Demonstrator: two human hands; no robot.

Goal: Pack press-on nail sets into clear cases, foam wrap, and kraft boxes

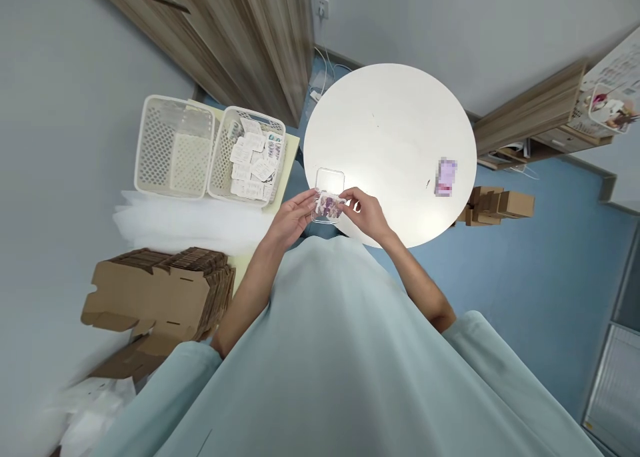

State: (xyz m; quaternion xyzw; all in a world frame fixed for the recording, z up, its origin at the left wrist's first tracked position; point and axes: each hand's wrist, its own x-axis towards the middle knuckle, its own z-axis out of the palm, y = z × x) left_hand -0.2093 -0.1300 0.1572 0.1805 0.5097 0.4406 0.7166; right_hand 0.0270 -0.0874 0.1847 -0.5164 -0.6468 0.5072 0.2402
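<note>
Case [330,179] pinched in left hand [293,218]; right hand [364,211] pinching the patterned insert [328,206].

A round white worktop [390,130] sits in the upper middle of the frame, slightly right of centre. Toward its right side lies a purple and pink rectangular item [445,177] (its details blurred into coarse blocks), a small dark mark [428,184] just to its left.
</note>
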